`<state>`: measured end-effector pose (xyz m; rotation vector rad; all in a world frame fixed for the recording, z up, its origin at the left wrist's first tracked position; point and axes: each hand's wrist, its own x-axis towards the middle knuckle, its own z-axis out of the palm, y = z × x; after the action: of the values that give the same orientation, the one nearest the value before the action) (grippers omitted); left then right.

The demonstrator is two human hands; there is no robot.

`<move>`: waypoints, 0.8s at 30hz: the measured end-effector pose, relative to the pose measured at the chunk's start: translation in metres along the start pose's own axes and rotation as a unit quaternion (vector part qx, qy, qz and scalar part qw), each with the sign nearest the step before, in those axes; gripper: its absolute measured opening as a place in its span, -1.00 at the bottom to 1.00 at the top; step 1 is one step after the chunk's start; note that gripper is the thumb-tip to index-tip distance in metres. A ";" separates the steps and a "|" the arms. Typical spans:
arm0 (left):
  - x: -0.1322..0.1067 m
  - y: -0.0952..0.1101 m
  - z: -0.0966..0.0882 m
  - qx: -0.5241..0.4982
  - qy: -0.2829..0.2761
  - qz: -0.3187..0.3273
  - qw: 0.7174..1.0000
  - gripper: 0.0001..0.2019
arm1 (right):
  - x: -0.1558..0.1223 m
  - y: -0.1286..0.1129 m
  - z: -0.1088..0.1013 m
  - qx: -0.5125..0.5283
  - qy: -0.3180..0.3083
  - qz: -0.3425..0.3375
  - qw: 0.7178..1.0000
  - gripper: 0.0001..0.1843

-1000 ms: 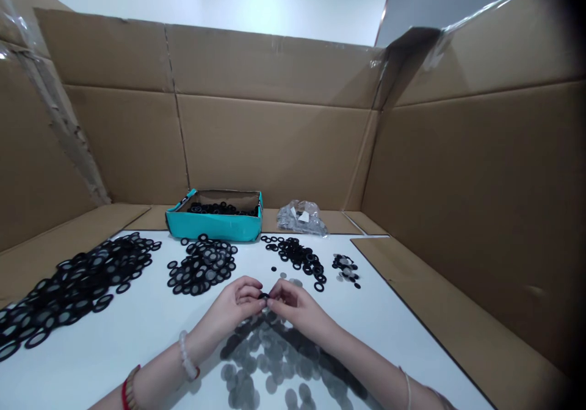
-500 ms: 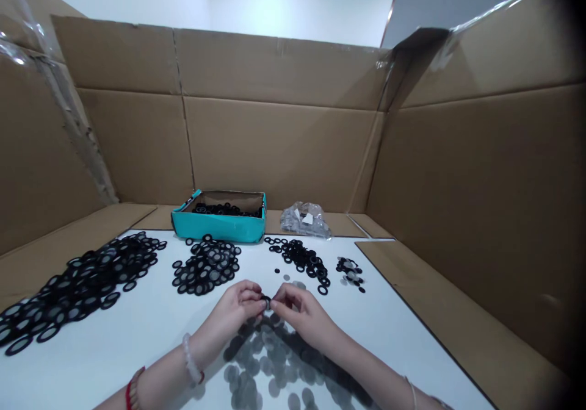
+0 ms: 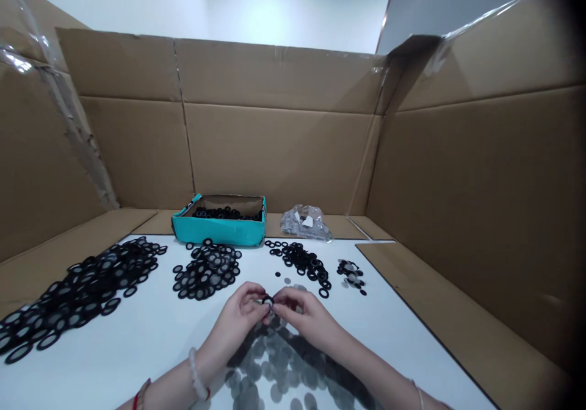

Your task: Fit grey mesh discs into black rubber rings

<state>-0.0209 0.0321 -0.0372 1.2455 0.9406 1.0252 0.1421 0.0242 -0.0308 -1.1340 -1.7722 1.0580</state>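
Note:
A small black ring point(image 3: 268, 301) is held upright between my two hands above the white tabletop. My left hand point(image 3: 242, 310) pinches its left side between thumb and fingers. The closed thumb and fingertips of my right hand point(image 3: 300, 313) meet its right edge. The ring's middle looks pale; whether a disc sits inside it I cannot tell. Below my hands lie many loose grey translucent discs point(image 3: 279, 356), partly in shadow. Nearest beyond my right hand is a pile of black rings point(image 3: 304, 258), whose centres look open.
Black rings with grey centres form a long heap point(image 3: 86, 288) at left and a rounder pile point(image 3: 208, 269) beside it. Behind stand a teal box point(image 3: 220, 232) of black rings and a clear plastic bag point(image 3: 306, 222). Small pieces point(image 3: 351, 273) lie right. Cardboard walls point(image 3: 279, 154) surround the table.
My left hand has turned slightly and its fingers have shifted around the ring, which now shows more of its face. My right hand stays almost in place. The view has tilted up a little.

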 end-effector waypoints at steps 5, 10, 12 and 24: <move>-0.006 0.008 -0.003 0.190 -0.034 0.118 0.974 -0.84 | -0.003 0.001 0.002 -0.029 -0.017 -0.013 0.999 -0.88; -0.013 0.015 -0.002 0.270 -0.061 0.118 0.954 -0.83 | -0.006 0.000 0.003 -0.064 -0.026 -0.041 0.997 -0.88; -0.014 0.017 -0.002 0.275 -0.065 0.118 0.952 -0.82 | -0.007 -0.004 0.001 -0.071 -0.027 -0.038 0.996 -0.84; -0.002 0.012 -0.002 0.071 0.019 0.008 0.997 -0.79 | -0.007 -0.005 0.004 -0.012 0.009 -0.037 0.999 -0.84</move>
<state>-0.0243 0.0313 -0.0259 1.3567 1.0493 1.0109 0.1396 0.0154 -0.0292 -1.0801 -1.8036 0.9815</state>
